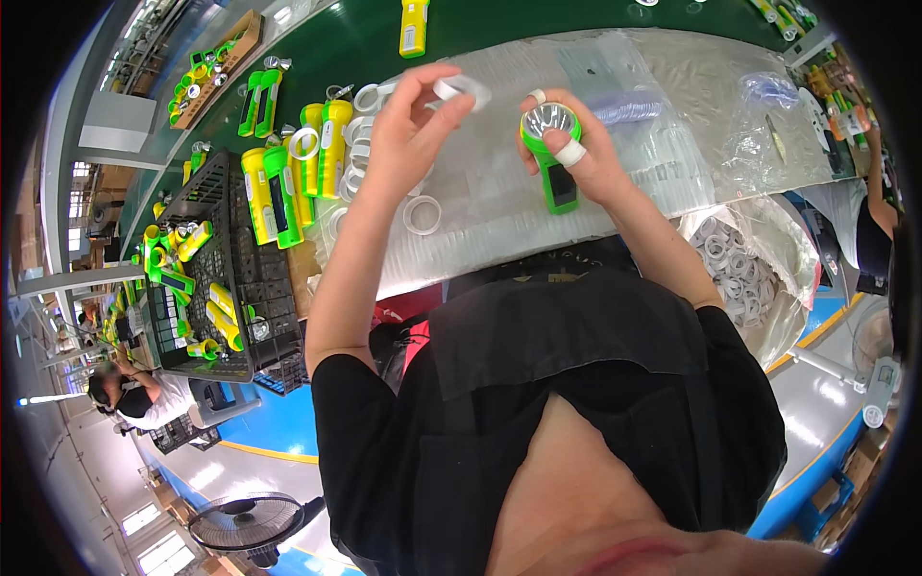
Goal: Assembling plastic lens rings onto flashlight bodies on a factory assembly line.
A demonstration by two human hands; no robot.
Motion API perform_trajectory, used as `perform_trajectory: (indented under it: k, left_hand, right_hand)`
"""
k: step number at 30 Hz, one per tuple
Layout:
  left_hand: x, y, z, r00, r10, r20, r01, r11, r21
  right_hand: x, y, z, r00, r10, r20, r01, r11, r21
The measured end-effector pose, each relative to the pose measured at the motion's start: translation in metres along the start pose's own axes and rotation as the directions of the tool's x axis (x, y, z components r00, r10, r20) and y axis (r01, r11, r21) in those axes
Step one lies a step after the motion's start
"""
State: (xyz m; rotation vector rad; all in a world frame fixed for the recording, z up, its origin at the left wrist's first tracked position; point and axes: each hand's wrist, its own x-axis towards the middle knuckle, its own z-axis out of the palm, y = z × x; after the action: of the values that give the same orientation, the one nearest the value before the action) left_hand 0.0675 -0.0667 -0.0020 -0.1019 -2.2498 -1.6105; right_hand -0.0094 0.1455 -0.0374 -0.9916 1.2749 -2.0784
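Between the thumb and fingers of my left hand [411, 130] is a white plastic ring [455, 87], slightly blurred, raised above the table. My right hand [594, 154], with white tape on its thumb and a finger, grips a green flashlight [560, 190]. The flashlight's silver reflector points up, with no ring around it. The ring and the flashlight are apart. Several loose white rings [422, 215] lie beside my left forearm. Left of them stand several yellow and green flashlights [279, 197] in a cluster.
A black crate [269, 288] of flashlights stands at the left. A sack [783, 245] of white rings hangs open at the right. Plastic sheeting [490, 202] covers the worktable. One yellow flashlight [413, 29] lies on the green surface. Other people work at both sides; a fan [248, 523] is lower left.
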Motion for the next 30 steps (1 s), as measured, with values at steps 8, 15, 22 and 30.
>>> perform_trajectory:
  k: [8,15,22,30]
  left_hand:
    - [0.058,0.034,0.064,0.945,0.304,-0.123,-0.291,0.950,0.117]
    - [0.050,0.027,0.063,0.894,0.395,-0.212,-0.365,0.916,0.165]
    - [0.001,0.025,0.036,0.934,0.291,-0.209,-0.303,0.953,-0.030]
    - [0.045,0.042,0.064,0.887,0.448,-0.110,-0.411,0.876,0.251]
  right_hand:
    - [-0.003,0.003,0.003,0.995,-0.010,0.096,0.009,1.000,0.013]
    - [-0.006,0.006,0.002,0.993,-0.078,0.088,0.073,0.996,0.055]
    - [-0.007,0.004,-0.001,0.996,-0.070,0.064,0.068,0.997,0.031]
    - [-0.008,0.006,0.005,0.994,-0.060,0.096,0.071,0.991,-0.117]
